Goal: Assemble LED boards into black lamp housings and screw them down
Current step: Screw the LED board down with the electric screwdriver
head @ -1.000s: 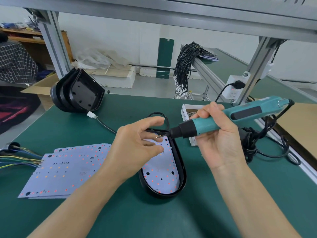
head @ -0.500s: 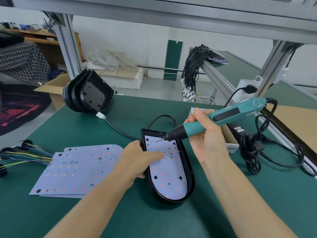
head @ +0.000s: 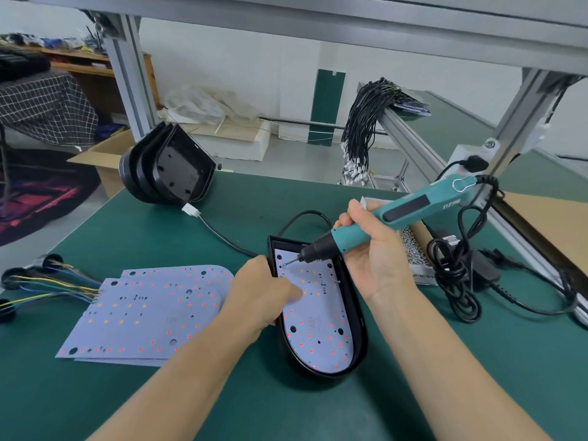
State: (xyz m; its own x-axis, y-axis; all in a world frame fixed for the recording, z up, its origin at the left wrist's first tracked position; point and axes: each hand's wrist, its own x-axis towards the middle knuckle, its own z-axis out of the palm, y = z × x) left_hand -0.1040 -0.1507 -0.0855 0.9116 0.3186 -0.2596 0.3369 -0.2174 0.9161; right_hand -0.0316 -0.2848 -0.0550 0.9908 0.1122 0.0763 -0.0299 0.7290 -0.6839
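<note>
A black lamp housing (head: 359,329) lies on the green table with a white LED board (head: 321,326) set inside it. My left hand (head: 264,294) grips the housing's left rim, fingers resting on the board. My right hand (head: 372,249) holds a teal electric screwdriver (head: 397,214), tilted down to the left. Its bit carries a screw at the board's upper left corner (head: 284,263). A stack of loose LED boards (head: 149,310) lies to the left.
Nested empty black housings (head: 165,167) stand at the table's far left. A box of screws (head: 413,249) sits behind my right hand, next to a coiled black cord and adapter (head: 458,268). Coloured wires (head: 47,284) lie at the left edge. An aluminium frame post (head: 127,74) rises behind.
My left hand dropped from near the screwdriver tip onto the housing's left rim. The screwdriver tip came down toward the board's upper left corner.
</note>
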